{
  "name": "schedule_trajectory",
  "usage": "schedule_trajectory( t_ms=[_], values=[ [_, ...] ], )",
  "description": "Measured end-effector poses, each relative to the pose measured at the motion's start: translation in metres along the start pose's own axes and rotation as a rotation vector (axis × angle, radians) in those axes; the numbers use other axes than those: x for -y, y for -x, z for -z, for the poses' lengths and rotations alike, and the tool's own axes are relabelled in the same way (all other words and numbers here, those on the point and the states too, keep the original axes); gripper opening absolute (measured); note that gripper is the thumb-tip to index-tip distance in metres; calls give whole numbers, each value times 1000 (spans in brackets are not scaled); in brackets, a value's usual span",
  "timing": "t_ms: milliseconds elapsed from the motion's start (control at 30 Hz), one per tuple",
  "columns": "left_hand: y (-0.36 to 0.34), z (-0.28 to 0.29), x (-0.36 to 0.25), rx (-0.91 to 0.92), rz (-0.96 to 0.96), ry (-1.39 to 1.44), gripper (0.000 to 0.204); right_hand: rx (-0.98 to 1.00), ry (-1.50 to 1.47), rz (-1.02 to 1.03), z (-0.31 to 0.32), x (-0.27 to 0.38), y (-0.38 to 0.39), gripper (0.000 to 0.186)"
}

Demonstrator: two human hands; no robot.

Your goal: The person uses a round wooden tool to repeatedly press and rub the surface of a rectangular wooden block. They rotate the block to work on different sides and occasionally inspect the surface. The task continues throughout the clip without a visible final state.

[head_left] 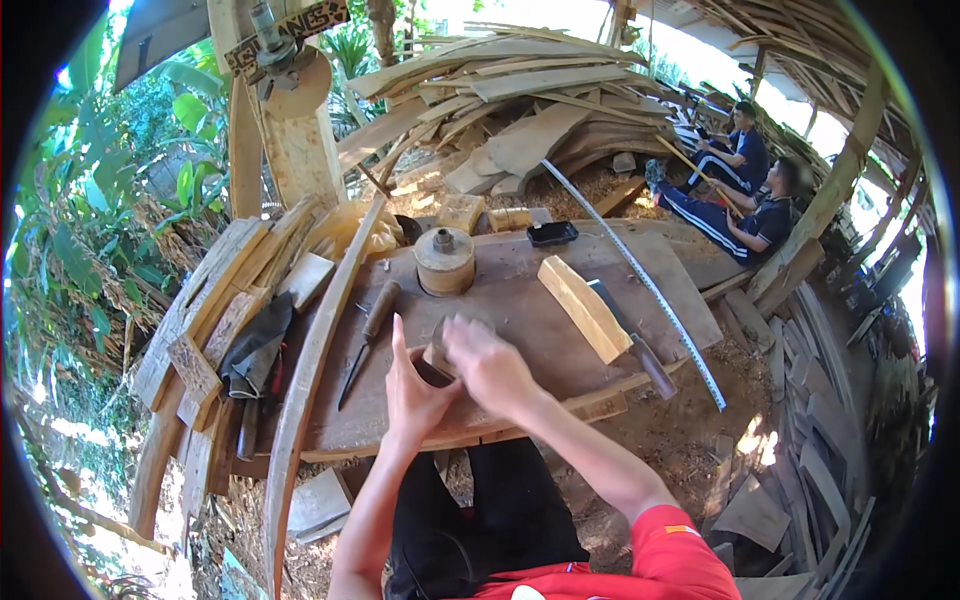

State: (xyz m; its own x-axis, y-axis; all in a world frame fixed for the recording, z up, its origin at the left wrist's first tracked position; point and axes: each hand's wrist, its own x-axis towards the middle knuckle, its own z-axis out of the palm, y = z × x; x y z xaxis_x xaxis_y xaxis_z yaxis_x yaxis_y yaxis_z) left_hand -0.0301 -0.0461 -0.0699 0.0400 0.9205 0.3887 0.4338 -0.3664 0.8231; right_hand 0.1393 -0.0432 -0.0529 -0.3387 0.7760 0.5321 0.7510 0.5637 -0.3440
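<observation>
My left hand (410,395) grips a small brown wooden piece (435,372) at the front middle of the bench, index finger raised. My right hand (488,370) is over that piece, its fingers smeared by motion, so whether it holds anything is unclear. To their left lies a narrow blade with a wooden handle (375,315). Behind them stands a round wooden block with a metal top (445,272). On the right, a pale wooden block (580,305) lies against a dark-handled blade (652,368), beside a long pale measuring strip (670,317).
The workbench (500,400) carries long planks (305,390), dark tools in cloth (255,350) and a small black tray (552,233). A post (280,150) rises behind. Two people (745,155) (760,225) sit at the back right near wood piles (530,140). Offcuts (800,420) lie at right.
</observation>
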Motion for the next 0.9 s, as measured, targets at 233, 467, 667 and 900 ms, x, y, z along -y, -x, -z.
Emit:
schedule_trajectory(
  t_ms=[233,467,667,900],
  values=[
    [-2,1,-6,26,16,43,128,-6,-138,-43,5,-8,6,34],
    [1,2,-2,-3,35,46,140,40,-263,-203,17,5,8,30],
    [0,3,-7,0,21,25,133,-34,-172,-76,8,-1,13,31],
    [3,4,5,-5,-21,6,133,121,-263,-64,24,21,6,30]
  ],
)
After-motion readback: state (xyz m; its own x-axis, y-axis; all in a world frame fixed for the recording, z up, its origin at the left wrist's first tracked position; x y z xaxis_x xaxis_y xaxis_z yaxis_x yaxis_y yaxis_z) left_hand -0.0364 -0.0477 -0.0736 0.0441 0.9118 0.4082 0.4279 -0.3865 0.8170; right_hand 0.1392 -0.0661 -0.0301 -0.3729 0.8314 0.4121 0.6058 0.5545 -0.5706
